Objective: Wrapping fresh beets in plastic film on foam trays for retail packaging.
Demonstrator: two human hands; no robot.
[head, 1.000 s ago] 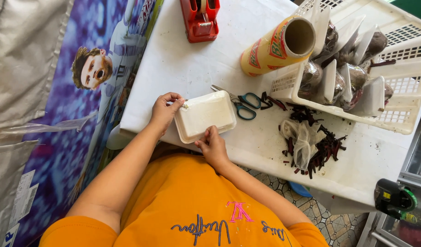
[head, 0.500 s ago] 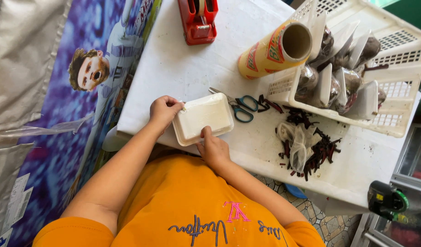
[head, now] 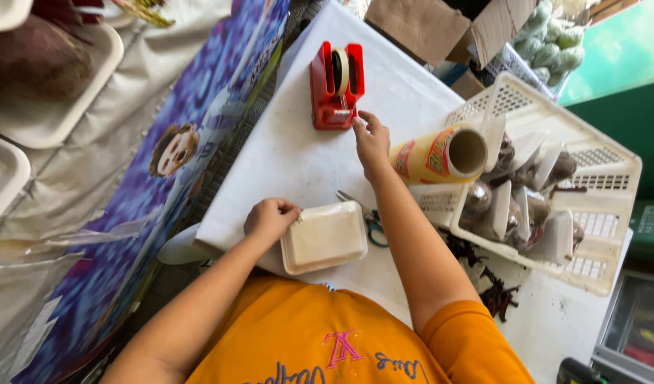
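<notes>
A shut white foam box [head: 325,237] lies on the white table [head: 284,153] near its front edge. My left hand [head: 270,218] is curled against the box's left edge and holds it down. My right hand [head: 371,140] is stretched out, fingers apart, and its fingertips reach the base of a red tape dispenser [head: 335,85] with a roll of tape on it. The right forearm crosses over a pair of scissors [head: 370,217] that lies just right of the box.
A roll of cling film [head: 441,154] rests on the rim of a white plastic basket [head: 604,178] that holds several wrapped foam trays. Dark plant scraps [head: 497,291] lie right of my arm. A cardboard box [head: 441,25] stands at the far end.
My right hand has left the foam box and reached forward to the tape dispenser. The left hand stays on the box. The camera has tilted toward the far end of the table.
</notes>
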